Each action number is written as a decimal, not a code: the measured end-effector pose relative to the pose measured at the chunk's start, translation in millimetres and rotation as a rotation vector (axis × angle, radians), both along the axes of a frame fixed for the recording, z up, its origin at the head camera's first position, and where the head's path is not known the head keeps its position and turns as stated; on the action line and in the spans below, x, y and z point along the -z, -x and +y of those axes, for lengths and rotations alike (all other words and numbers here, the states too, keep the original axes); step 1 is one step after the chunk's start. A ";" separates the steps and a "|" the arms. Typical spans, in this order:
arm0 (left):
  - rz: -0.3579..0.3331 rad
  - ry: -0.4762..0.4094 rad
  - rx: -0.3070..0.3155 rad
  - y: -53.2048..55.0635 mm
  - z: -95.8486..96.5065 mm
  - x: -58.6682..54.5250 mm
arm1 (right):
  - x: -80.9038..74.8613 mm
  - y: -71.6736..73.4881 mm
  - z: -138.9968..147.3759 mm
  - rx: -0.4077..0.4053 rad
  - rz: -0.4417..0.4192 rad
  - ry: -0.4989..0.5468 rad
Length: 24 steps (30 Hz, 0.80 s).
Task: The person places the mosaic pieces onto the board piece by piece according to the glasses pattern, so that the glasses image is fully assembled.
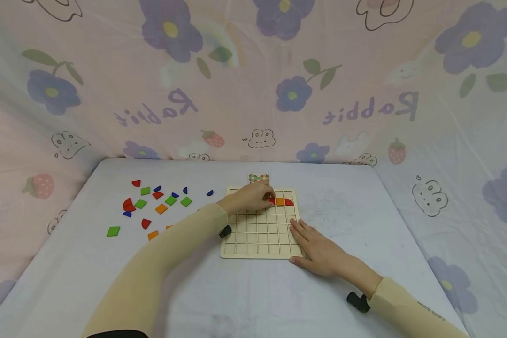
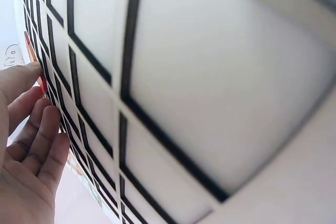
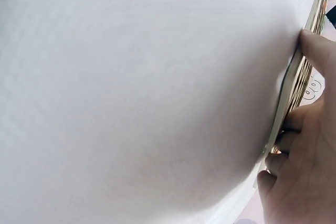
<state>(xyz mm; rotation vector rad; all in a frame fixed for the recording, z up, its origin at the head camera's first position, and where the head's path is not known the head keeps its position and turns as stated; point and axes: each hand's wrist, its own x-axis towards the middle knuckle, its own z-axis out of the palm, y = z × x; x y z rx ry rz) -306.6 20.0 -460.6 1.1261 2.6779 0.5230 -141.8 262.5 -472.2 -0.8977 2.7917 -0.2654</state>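
Note:
A pale wooden grid board (image 1: 252, 238) lies on the table. My left hand (image 1: 253, 196) reaches over its upper part, with thumb and forefinger pinching a red quarter-round piece (image 1: 272, 201) at a cell; in the left wrist view this red piece (image 2: 42, 81) shows between the fingertips. To its right, an orange square (image 1: 280, 202) and another red quarter-round piece (image 1: 289, 202) sit in the same row. My right hand (image 1: 321, 253) rests along the board's right edge, fingers straight, thumb by the near corner. The right wrist view shows those fingers touching the board's side (image 3: 286, 95).
Left of the board lie scattered green diamonds (image 1: 113, 231), blue half-rounds (image 1: 210, 193), red pieces (image 1: 146, 224) and orange squares (image 1: 161, 209). A small patterned card (image 1: 257, 177) lies behind the board, partly covered by my left hand. A printed cloth (image 1: 236, 94) hangs behind the table.

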 end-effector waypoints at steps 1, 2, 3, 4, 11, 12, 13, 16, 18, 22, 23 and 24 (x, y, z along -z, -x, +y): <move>-0.001 -0.002 0.000 0.2 -0.5 -0.2 | -0.2 0.1 -0.4 -0.001 0.001 0.001; -0.005 -0.009 0.002 0.3 -1.2 -0.3 | -0.3 0.3 -0.7 -0.001 0.000 0.001; -0.011 -0.020 0.001 0.4 -2.2 -0.5 | -0.2 0.6 -1.0 0.000 -0.001 0.002; -0.019 -0.031 -0.001 0.5 -3.3 -1.0 | -0.1 0.7 -1.3 0.000 -0.001 0.001; -0.057 -0.120 -0.028 0.4 -18.5 -13.0 | -0.5 -0.8 -0.8 0.008 -0.008 -0.007; -0.052 -0.133 -0.033 0.6 -22.5 -16.0 | -0.5 -1.0 -0.8 0.010 -0.008 -0.006; -0.042 -0.145 -0.036 0.5 -27.1 -19.2 | -0.3 -1.0 -0.8 0.010 -0.006 -0.005; -0.007 -0.171 -0.047 -0.4 -44.8 -29.0 | 0.0 -0.8 -0.9 0.009 0.001 -0.007; 0.021 -0.188 -0.059 -2.5 -59.3 -35.6 | 0.5 -0.5 -1.1 0.005 0.007 -0.001; 0.067 -0.202 -0.079 -7.2 -90.6 -47.1 | 0.8 -0.4 -1.3 0.006 0.008 -0.001; 0.079 -0.201 -0.086 -8.1 -98.6 -49.1 | 0.9 -0.4 -1.2 0.008 0.009 -0.002; 0.088 -0.198 -0.095 -9.2 -106.6 -50.9 | 0.8 -0.4 -1.2 0.010 0.007 -0.007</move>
